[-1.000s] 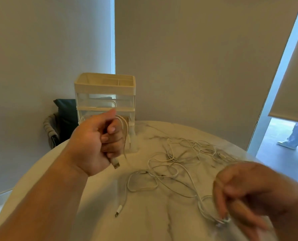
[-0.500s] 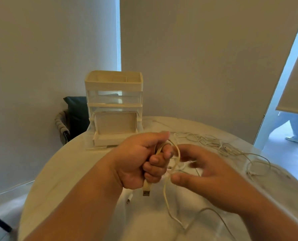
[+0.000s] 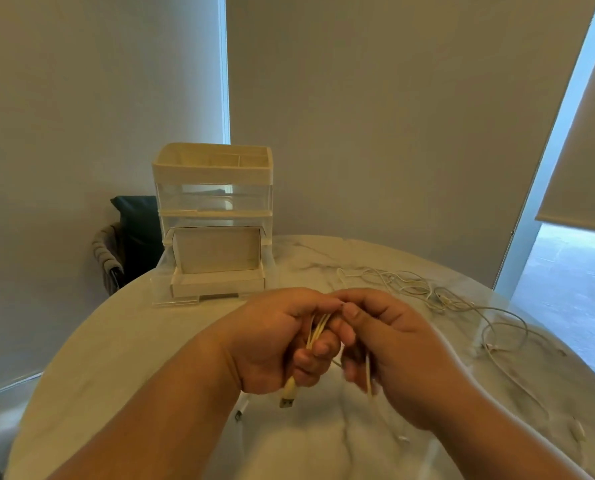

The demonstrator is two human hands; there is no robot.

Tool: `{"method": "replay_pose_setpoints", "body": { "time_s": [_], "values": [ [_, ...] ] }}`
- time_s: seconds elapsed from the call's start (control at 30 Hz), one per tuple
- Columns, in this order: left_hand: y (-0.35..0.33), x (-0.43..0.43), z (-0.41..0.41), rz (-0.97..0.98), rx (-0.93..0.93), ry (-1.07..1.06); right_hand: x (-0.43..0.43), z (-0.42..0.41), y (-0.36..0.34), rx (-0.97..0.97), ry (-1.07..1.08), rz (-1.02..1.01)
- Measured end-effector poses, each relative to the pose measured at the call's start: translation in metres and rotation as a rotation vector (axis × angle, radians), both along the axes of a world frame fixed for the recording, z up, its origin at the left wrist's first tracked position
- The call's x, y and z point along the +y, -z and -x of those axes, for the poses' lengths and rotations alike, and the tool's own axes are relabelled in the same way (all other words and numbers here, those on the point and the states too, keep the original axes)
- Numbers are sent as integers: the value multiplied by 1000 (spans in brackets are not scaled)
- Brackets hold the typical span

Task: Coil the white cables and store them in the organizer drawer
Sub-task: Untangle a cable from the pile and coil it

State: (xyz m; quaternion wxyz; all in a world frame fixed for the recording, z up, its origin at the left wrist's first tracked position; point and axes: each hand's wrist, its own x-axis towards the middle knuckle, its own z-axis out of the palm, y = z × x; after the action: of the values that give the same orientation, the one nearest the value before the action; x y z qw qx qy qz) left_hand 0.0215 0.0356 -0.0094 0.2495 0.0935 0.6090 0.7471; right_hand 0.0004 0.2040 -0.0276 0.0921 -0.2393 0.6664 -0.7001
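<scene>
- Close above the marble table [image 3: 123, 341], both hands meet in the middle of the view, touching at the fingertips.
- The left hand [image 3: 272, 344] has its fingers curled tight around a white cable [image 3: 318, 329]. Several loops of it stand bunched side by side between the thumb and the folded fingers.
- A USB plug [image 3: 287, 398] on one end of that cable hangs down out of the bottom of the left fist, clear of the tabletop.
- The right hand [image 3: 396, 358] is also curled. Its thumb and forefinger press in at the top of the loops, and a strand of the same cable runs down through its lower fingers.
- The organizer [image 3: 213, 188] stands at the far edge of the table, behind the hands. It has an open tray on top and clear tiers below.
- Its bottom drawer [image 3: 216, 282] is pulled out toward the person. What lies inside cannot be told.
- The loose cables [image 3: 424, 292], white and tangled, lie on the table to the right of the hands and trail toward the near right edge.
- A small plug [image 3: 239, 412] of another strand rests on the table just under the left wrist.
- A dark chair [image 3: 133, 233] stands behind the table at the left, and a roller blind [image 3: 583, 150] hangs partway down at the right.
</scene>
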Motion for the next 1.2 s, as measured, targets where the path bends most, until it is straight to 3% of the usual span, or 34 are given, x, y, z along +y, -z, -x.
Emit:
{"method": "replay_pose_setpoints", "body": {
  "time_s": [0.2, 0.43, 0.6, 0.7, 0.77, 0.97, 1.07, 1.2],
  "values": [
    [3, 2, -1, -17, -70, 15, 15, 10, -3, 141, 194, -169],
    [7, 5, 0, 24, -30, -26, 19, 14, -4, 196, 231, -220],
    [8, 1, 1, -125, 77, 112, 21, 11, -4, 23, 45, -182],
    [7, 1, 0, -268, 92, 191, 18, 7, -2, 68, -73, -277],
    [8, 1, 0, -305, 92, 244, 17, 5, -2, 64, -86, -346],
    [11, 6, 1, -391, 204, 197, 10, -6, -5, 13, -102, -296],
    [11, 4, 7, -573, 228, 182, 10, -8, -1, 176, -126, -601],
    [7, -1, 10, -684, 226, -51, 8, -6, 5, 403, -179, -926]
  ]
}}
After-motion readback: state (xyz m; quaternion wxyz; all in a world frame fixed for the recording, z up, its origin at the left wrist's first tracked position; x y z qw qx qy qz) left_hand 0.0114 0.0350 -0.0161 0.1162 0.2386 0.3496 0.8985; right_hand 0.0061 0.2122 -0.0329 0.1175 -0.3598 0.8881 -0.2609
